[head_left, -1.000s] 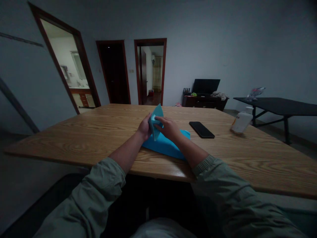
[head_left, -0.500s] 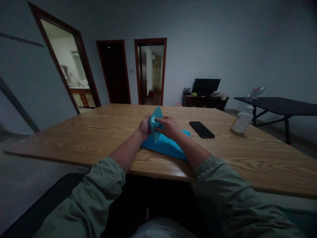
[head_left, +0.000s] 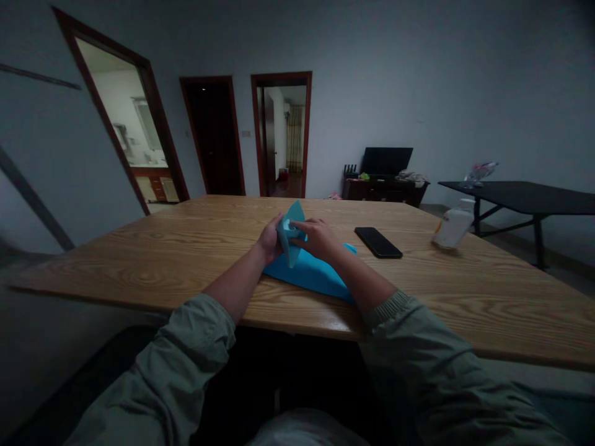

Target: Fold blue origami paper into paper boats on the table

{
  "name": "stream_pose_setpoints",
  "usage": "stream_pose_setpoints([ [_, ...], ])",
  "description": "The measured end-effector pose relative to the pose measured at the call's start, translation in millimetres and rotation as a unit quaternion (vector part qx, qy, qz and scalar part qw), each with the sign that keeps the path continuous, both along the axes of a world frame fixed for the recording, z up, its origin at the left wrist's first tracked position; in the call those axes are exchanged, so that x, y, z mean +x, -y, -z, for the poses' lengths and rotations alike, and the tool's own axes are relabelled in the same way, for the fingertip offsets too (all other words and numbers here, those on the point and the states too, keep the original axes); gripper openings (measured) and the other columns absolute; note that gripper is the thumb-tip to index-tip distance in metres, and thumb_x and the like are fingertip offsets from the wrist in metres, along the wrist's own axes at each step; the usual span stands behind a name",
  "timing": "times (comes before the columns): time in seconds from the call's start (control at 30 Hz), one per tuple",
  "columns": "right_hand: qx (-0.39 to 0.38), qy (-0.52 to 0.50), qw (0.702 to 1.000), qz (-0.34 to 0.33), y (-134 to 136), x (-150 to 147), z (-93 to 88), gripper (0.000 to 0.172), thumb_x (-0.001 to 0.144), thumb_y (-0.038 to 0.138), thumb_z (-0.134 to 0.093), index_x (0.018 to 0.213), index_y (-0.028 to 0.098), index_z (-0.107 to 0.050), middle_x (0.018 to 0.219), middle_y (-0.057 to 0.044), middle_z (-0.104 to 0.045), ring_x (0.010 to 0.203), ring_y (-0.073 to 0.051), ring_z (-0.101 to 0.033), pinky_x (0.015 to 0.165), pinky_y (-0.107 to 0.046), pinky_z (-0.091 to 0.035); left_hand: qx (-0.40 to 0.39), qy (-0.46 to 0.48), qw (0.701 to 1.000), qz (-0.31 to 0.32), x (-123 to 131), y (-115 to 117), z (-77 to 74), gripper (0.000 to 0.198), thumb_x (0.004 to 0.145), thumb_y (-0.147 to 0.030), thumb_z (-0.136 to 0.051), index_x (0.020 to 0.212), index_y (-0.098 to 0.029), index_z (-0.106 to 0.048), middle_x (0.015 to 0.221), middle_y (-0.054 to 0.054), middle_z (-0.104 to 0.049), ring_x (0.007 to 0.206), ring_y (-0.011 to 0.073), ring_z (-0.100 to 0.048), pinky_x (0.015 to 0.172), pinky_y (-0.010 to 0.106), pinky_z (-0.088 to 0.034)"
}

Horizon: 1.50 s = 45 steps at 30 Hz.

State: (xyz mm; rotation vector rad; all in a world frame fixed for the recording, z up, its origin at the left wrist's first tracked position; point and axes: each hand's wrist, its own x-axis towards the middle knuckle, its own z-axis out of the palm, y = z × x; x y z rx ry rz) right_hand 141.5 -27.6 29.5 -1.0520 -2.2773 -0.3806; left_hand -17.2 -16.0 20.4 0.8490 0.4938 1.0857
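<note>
A folded piece of light blue paper (head_left: pixel 294 253) with pointed ends is held up between my hands, above the table. My left hand (head_left: pixel 271 239) is closed around its left side, the fingers mostly hidden behind it. From the right, my right hand (head_left: pixel 318 238) has its fingers pressed on the middle folds, the fingertips partly inside them. Beneath my hands lies a brighter blue flat sheet (head_left: pixel 311 276), partly covered by my right forearm. A small blue end of it shows beyond that wrist.
On the wooden table (head_left: pixel 186 248) a black phone (head_left: pixel 378 242) lies right of my hands. Further right stands a white bottle (head_left: pixel 454 227). Behind are a black table (head_left: pixel 525 193) and a low cabinet (head_left: pixel 383 189) with a screen (head_left: pixel 387 161).
Almost nothing differs. The view has shifted very slightly, and both hands keep the same hold on the folded paper.
</note>
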Motion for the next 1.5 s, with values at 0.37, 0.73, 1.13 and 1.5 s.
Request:
stream_pose_setpoints([
  [0.37,0.014,0.002,1.0,-0.006,-0.6,0.9,1.7,0.045,0.082,0.043,-0.063,0.122,0.022,-0.06,0.104,-0.009,-0.069,0.096,-0.025,-0.062,0.083,-0.036,-0.045,0.002,-0.019,1.0,-0.001,1.1,1.8,-0.3,0.041,0.087,-0.048,-0.044,0.094,-0.015,-0.067,0.078,0.011,-0.071,0.075,0.0256,-0.068,0.068,0.037,-0.054],
  [0.73,0.009,0.014,0.999,0.031,3.8,-1.0,0.3,0.039,0.084,0.04,-0.061,0.119,0.025,-0.062,0.103,-0.008,-0.07,0.09,-0.025,-0.064,0.079,-0.035,-0.045,0.018,-0.04,0.999,-0.002,1.7,-0.6,2.5,0.042,0.087,-0.05,-0.044,0.095,-0.015,-0.066,0.079,0.01,-0.071,0.069,0.0232,-0.067,0.063,0.037,-0.055],
  [1.13,0.008,-0.004,1.0,0.024,5.1,2.6,-2.1,0.048,0.082,0.045,-0.061,0.124,0.022,-0.059,0.106,-0.009,-0.069,0.101,-0.027,-0.057,0.088,-0.039,-0.041,0.012,-0.013,1.0,-0.016,-1.1,-1.9,-0.1,0.044,0.087,-0.049,-0.043,0.095,-0.012,-0.066,0.079,0.01,-0.071,0.077,0.0233,-0.067,0.073,0.035,-0.053],
  [1.5,-0.01,-0.129,0.992,-0.003,1.3,7.9,-0.5,0.035,0.082,0.034,-0.063,0.114,0.021,-0.063,0.103,-0.007,-0.067,0.088,-0.02,-0.061,0.08,-0.035,-0.047,0.046,-0.023,0.997,-0.052,-3.2,4.1,-1.8,0.042,0.074,-0.051,-0.064,0.097,-0.017,-0.06,0.08,0.005,-0.066,0.068,0.0175,-0.062,0.065,0.03,-0.05],
])
